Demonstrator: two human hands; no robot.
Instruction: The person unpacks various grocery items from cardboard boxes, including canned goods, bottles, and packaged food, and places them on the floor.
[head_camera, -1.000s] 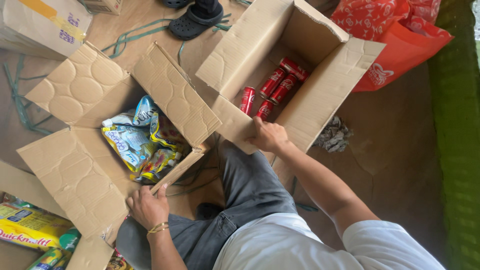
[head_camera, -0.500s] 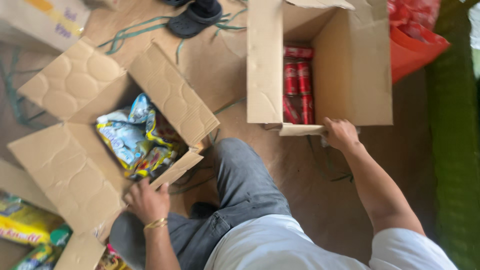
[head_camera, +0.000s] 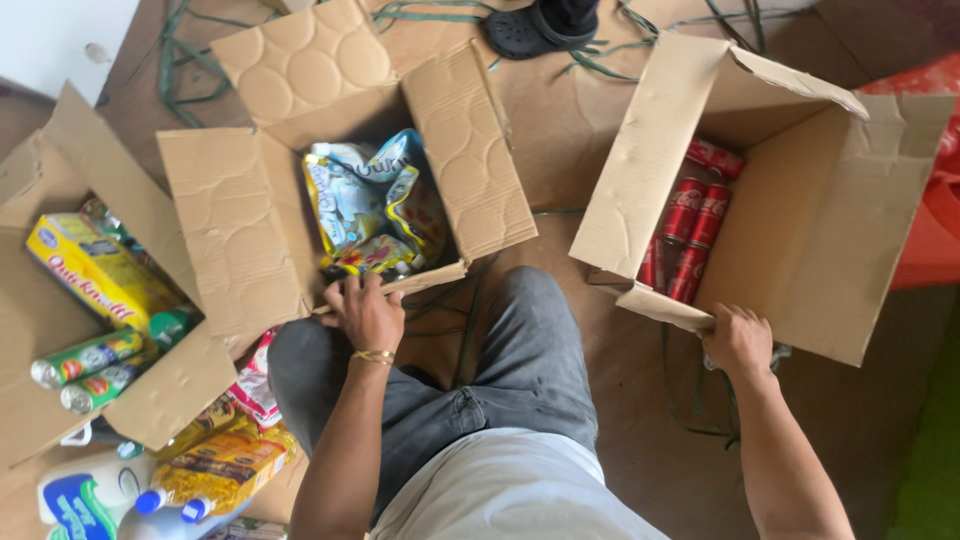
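A: The right hand (head_camera: 738, 340) is clamping the near flap of the cardboard box (head_camera: 830, 240) on the floor (head_camera: 560, 150), fingers curled over the flap's edge, thumb on top. Inside, red drink cans (head_camera: 690, 235) are lying in rows.

B: That box is likely handling heavy for its size. Cans are dense and stiff, and I'd expect them to roll if it tips. The flap alone looks like a weak hold; the bottom edges or both side walls seem the safer places to take it.

A: The left hand (head_camera: 365, 312) is resting on the near flap of the middle box (head_camera: 250, 230), fingers bent over the edge, holding nothing but cardboard. That one is carrying soft snack packets (head_camera: 375, 205) in blue and yellow.

B: Light and crinkly, I'd judge, and easy to crush. That box should be sliding with little effort.

A: Further left, a third open box (head_camera: 40, 330) is showing a yellow carton (head_camera: 95, 270) and green tubes (head_camera: 85, 358). Oil bottles (head_camera: 205, 480) and a white pouch (head_camera: 80, 500) are lying below it.

B: What's hidden?

A: How many cans are sitting under the far flap, I cannot tell. The right fingertips are tucked under cardboard. The bottom-left goods are cut off by the frame, and a dark sandal (head_camera: 535, 25) is half out of view at the top.
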